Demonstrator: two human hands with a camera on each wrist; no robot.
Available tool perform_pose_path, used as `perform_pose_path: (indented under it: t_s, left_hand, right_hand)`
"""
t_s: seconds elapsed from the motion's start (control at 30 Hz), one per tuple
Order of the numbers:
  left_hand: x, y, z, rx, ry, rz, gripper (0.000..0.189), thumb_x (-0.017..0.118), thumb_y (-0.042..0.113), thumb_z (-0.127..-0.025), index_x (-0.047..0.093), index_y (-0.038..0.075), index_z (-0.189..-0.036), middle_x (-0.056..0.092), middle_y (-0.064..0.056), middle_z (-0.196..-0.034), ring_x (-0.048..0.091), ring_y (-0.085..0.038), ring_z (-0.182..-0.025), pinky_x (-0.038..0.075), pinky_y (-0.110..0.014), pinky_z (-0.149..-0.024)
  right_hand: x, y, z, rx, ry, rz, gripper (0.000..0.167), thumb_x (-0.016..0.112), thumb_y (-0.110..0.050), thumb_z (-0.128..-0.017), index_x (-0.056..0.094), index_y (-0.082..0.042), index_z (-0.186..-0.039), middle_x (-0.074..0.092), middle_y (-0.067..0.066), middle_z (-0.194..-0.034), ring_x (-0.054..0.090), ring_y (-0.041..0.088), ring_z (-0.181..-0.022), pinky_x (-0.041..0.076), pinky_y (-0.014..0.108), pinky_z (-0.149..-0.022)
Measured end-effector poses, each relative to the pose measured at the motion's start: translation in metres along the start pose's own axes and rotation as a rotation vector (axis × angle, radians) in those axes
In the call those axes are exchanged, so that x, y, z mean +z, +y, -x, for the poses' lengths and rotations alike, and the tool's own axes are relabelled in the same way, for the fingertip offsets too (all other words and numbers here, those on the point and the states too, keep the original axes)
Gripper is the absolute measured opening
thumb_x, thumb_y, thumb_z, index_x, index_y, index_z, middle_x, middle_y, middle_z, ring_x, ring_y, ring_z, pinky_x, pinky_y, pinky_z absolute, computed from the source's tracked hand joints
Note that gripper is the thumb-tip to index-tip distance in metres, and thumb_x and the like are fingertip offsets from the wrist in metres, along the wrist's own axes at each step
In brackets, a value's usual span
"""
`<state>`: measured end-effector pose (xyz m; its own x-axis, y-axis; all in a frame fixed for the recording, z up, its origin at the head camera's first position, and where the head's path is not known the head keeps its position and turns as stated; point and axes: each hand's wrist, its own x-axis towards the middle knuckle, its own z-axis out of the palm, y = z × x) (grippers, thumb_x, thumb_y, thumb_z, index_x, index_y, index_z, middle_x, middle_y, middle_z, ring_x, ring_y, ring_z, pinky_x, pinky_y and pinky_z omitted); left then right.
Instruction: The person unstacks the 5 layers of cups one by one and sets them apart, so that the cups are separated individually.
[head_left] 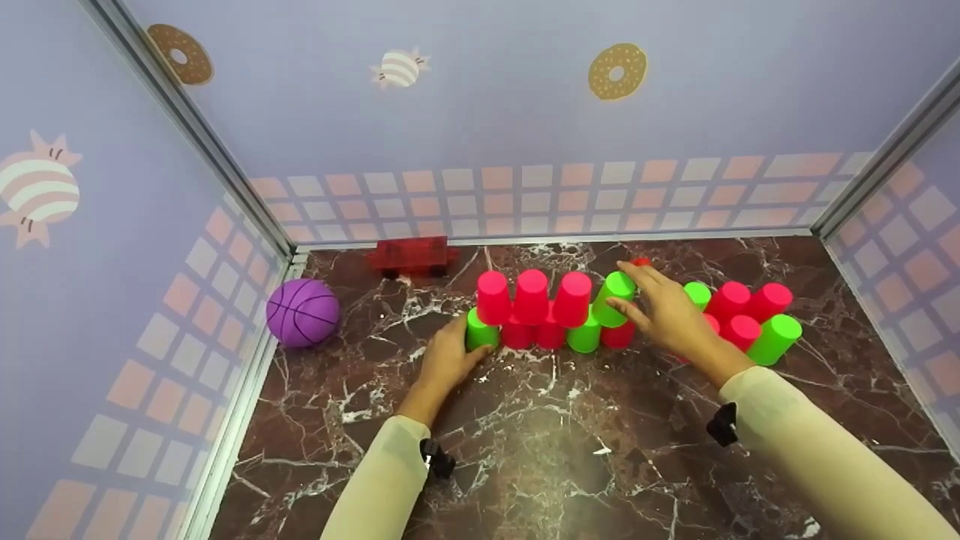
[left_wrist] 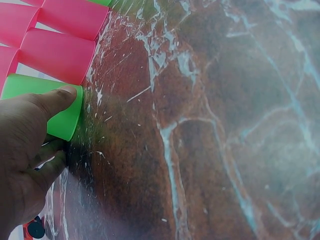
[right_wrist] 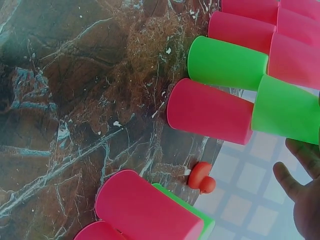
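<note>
Upside-down red and green plastic cups stand in two tiers at the middle of the table. My left hand [head_left: 448, 360] holds the green cup [head_left: 482, 331] at the left end of the lower row, with the thumb on its near side [left_wrist: 62, 117]. Three red cups [head_left: 532, 295] sit in the upper row. At that row's right end, my right hand [head_left: 671, 319] holds a green cup [head_left: 616, 298] between thumb and fingers. That cup rests over a green cup [right_wrist: 227, 60] and a red cup [right_wrist: 210, 110] of the lower row.
More red and green cups [head_left: 778, 339] stand grouped at the right, partly behind my right hand. A purple ball [head_left: 303, 313] sits by the left wall. A translucent red toy car [head_left: 412, 256] is near the back wall. A small orange-red rounded object [right_wrist: 201, 177] lies behind the cups.
</note>
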<state>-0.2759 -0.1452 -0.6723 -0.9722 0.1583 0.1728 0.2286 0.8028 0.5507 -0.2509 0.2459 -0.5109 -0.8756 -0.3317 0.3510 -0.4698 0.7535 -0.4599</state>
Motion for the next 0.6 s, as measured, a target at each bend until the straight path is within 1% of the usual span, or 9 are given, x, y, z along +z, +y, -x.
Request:
perform_pose_path:
  t_s: [0.07, 0.13, 0.17, 0.2, 0.27, 0.37, 0.4, 0.43, 0.6]
  left_hand:
    - [0.0, 0.0, 0.0, 0.004, 0.002, 0.006, 0.073, 0.09, 0.043, -0.09, 0.063, 0.012, -0.15, 0.077, -0.014, -0.135, 0.076, -0.037, -0.12, 0.061, -0.056, -0.104]
    - [-0.001, 0.0, 0.0, 0.01, 0.006, 0.013, 0.073, 0.09, 0.043, -0.09, 0.062, 0.011, -0.15, 0.076, -0.015, -0.135, 0.076, -0.038, -0.12, 0.061, -0.057, -0.104]
    - [-0.001, 0.0, 0.0, 0.013, 0.007, 0.012, 0.072, 0.09, 0.043, -0.09, 0.063, 0.011, -0.149, 0.077, -0.015, -0.134, 0.076, -0.039, -0.119, 0.061, -0.057, -0.103]
    - [-0.001, 0.001, 0.0, 0.013, 0.007, 0.014, 0.072, 0.09, 0.043, -0.09, 0.063, 0.011, -0.149, 0.077, -0.015, -0.134, 0.076, -0.039, -0.119, 0.061, -0.058, -0.103]
    - [-0.001, 0.001, 0.0, 0.01, 0.006, 0.013, 0.071, 0.09, 0.043, -0.09, 0.063, 0.011, -0.148, 0.077, -0.014, -0.133, 0.076, -0.038, -0.119, 0.061, -0.058, -0.103]
    - [-0.001, 0.001, -0.001, -0.002, -0.004, 0.006, 0.07, 0.09, 0.044, -0.09, 0.063, 0.013, -0.148, 0.077, -0.013, -0.133, 0.076, -0.037, -0.119, 0.061, -0.056, -0.103]
    - [-0.001, 0.0, -0.001, -0.005, -0.007, 0.005, 0.071, 0.09, 0.044, -0.09, 0.063, 0.013, -0.148, 0.077, -0.013, -0.133, 0.076, -0.037, -0.119, 0.061, -0.056, -0.104]
    - [-0.001, 0.0, -0.001, -0.007, -0.009, 0.003, 0.071, 0.089, 0.044, -0.09, 0.063, 0.013, -0.149, 0.077, -0.013, -0.134, 0.076, -0.037, -0.119, 0.061, -0.056, -0.104]
    - [0.0, -0.001, -0.001, -0.005, -0.005, 0.0, 0.072, 0.089, 0.045, -0.091, 0.062, 0.013, -0.15, 0.077, -0.013, -0.133, 0.076, -0.037, -0.119, 0.061, -0.056, -0.102]
  right_hand:
    - [-0.001, 0.0, 0.0, 0.0, -0.003, 0.0, 0.067, 0.08, -0.026, -0.103, 0.054, 0.003, -0.158, 0.064, 0.034, -0.149, 0.069, 0.057, -0.128, 0.055, 0.068, -0.11]
    - [-0.004, 0.0, 0.001, -0.001, -0.005, 0.005, 0.067, 0.08, -0.025, -0.103, 0.054, 0.003, -0.158, 0.063, 0.034, -0.15, 0.07, 0.056, -0.125, 0.055, 0.068, -0.11]
    - [-0.005, 0.0, 0.001, -0.001, -0.006, 0.004, 0.067, 0.08, -0.025, -0.103, 0.054, 0.003, -0.158, 0.063, 0.033, -0.15, 0.072, 0.055, -0.12, 0.057, 0.067, -0.108]
    - [-0.007, 0.001, 0.002, -0.003, -0.002, 0.006, 0.067, 0.08, -0.025, -0.103, 0.054, 0.003, -0.158, 0.064, 0.033, -0.15, 0.072, 0.054, -0.12, 0.057, 0.067, -0.108]
    - [-0.01, 0.002, 0.004, -0.009, 0.003, 0.012, 0.067, 0.08, -0.026, -0.103, 0.055, 0.002, -0.158, 0.066, 0.03, -0.146, 0.074, 0.05, -0.109, 0.06, 0.063, -0.101]
    - [-0.014, 0.005, 0.007, -0.03, 0.025, 0.02, 0.064, 0.081, -0.024, -0.102, 0.057, 0.002, -0.156, 0.07, 0.026, -0.139, 0.073, 0.042, -0.098, 0.062, 0.059, -0.092]
    - [-0.015, 0.006, 0.008, -0.038, 0.036, 0.02, 0.063, 0.082, -0.024, -0.102, 0.059, 0.001, -0.154, 0.071, 0.024, -0.136, 0.072, 0.04, -0.098, 0.062, 0.057, -0.089]
    - [-0.016, 0.006, 0.01, -0.045, 0.044, 0.02, 0.062, 0.082, -0.023, -0.101, 0.06, 0.001, -0.154, 0.072, 0.022, -0.133, 0.071, 0.037, -0.092, 0.061, 0.055, -0.085]
    - [-0.023, 0.009, 0.019, -0.086, 0.091, 0.03, 0.061, 0.086, -0.019, -0.097, 0.063, 0.0, -0.151, 0.075, 0.018, -0.126, 0.069, 0.032, -0.086, 0.06, 0.05, -0.076]
